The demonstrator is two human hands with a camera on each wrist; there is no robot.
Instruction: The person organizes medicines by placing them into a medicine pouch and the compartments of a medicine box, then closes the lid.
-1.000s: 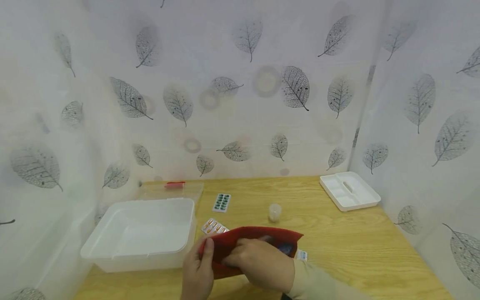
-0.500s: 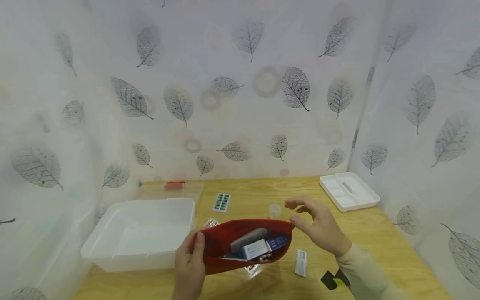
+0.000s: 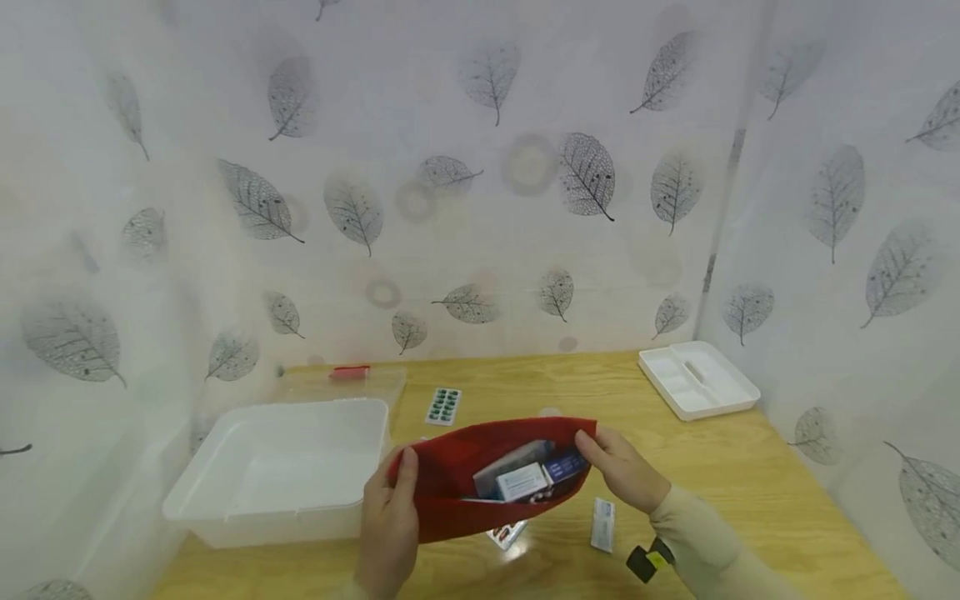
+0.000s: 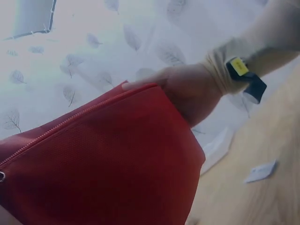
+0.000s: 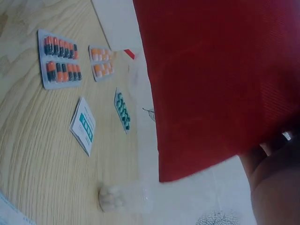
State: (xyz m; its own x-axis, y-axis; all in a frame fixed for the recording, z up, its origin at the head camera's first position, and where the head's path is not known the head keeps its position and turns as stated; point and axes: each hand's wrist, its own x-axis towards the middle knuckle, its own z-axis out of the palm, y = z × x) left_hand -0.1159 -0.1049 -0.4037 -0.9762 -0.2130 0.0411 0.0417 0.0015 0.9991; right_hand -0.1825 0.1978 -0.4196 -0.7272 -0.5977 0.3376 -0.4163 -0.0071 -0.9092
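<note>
A red zippered pouch (image 3: 461,518) is held up above the wooden table, its mouth gaping toward me. My left hand (image 3: 387,525) grips its left end, thumb on the near side. At the right corner of the rim, my right hand (image 3: 624,468) pinches the fabric; the left wrist view shows its thumb and fingers over the zipper edge (image 4: 89,110). Inside the pouch lie a small white box (image 3: 522,482), a dark blue box (image 3: 566,467) and a grey, tube-like item (image 3: 504,468). The pouch's left inner end looks dark.
An open translucent bin (image 3: 277,467) stands left; a white divided tray (image 3: 697,379) sits back right. Around the pouch lie green (image 3: 443,407), red-and-black (image 5: 61,61) and orange (image 5: 101,63) capsule blister packs, a folded white packet (image 5: 83,125) and a clear cup of white tablets (image 5: 115,198).
My right hand has come out of the pouch, swung right with fingers spread, then taken hold of the pouch's right corner. The pouch's contents have come into view.
</note>
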